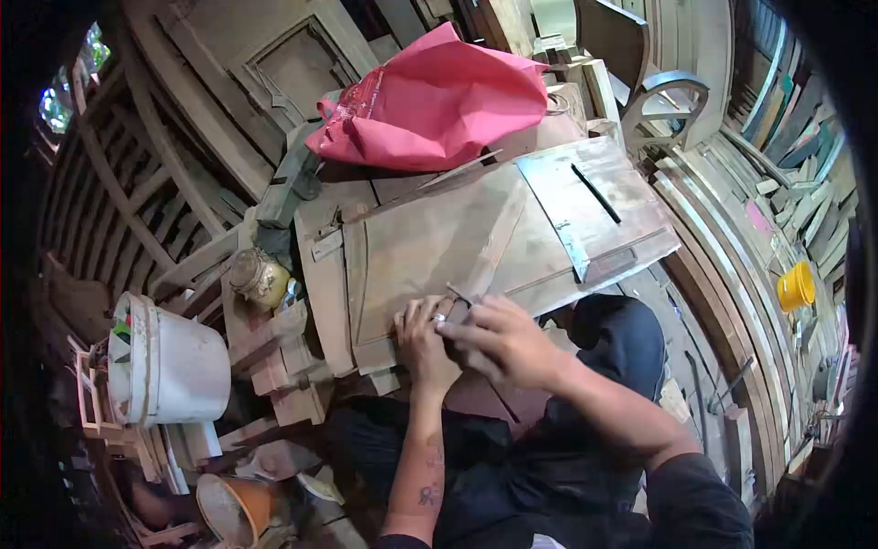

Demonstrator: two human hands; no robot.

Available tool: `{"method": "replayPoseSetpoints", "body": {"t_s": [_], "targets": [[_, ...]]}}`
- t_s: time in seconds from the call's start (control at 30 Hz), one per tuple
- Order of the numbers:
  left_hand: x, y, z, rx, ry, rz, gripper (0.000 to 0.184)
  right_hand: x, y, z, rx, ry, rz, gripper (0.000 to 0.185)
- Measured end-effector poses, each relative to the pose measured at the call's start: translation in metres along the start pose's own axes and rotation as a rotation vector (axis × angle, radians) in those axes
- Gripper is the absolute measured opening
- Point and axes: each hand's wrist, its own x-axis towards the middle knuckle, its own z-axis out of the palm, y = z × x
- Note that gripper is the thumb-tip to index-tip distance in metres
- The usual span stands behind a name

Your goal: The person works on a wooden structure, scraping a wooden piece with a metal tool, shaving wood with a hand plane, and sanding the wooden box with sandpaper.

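My left hand (424,340) rests at the near edge of a flat wooden panel (421,242), its fingers bent and pressed together. There is a ring on one finger. Close against it, my right hand (508,343) is closed, its fingertips meeting the left fingers. A thin dark rod (503,403) sticks out below my right hand. A short dark end (459,295) shows above the fingers; whether it belongs to the same rod is hidden. What the left fingers pinch, if anything, is covered. Another dark rod (595,193) lies on a pale sheet (553,215) on the panel.
A pink bag (448,101) lies behind the panel. To the left stand a jar (260,277) and a white bucket (187,366), with an orange container (236,508) lower down. Long curved timbers (722,302) and a yellow bucket (796,285) are on the right.
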Motion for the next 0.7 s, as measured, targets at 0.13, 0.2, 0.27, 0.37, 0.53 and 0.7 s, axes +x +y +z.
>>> {"method": "replayPoseSetpoints", "body": {"t_s": [0.13,0.2,0.27,0.37,0.53,0.7], "targets": [[0.005,0.007,0.000,0.033,0.023,0.020,0.041,-0.004,0.013,0.000,-0.016,-0.084,0.028,0.056],[0.006,0.002,0.004,0.028,0.051,0.027,0.040,-0.002,0.015,0.002,0.089,0.007,-0.022,0.054],[-0.001,-0.003,0.006,0.026,0.064,0.021,0.040,-0.003,0.016,0.002,0.063,0.051,0.039,0.054],[0.003,0.003,0.004,0.022,0.051,-0.014,0.041,-0.001,0.017,-0.001,-0.008,0.143,0.152,0.052],[0.003,0.000,0.005,0.024,0.089,0.001,0.044,-0.002,0.022,-0.004,0.064,0.013,0.113,0.055],[0.004,0.002,0.006,0.056,0.095,0.014,0.045,0.002,0.033,-0.005,-0.023,0.103,0.229,0.051]]}}
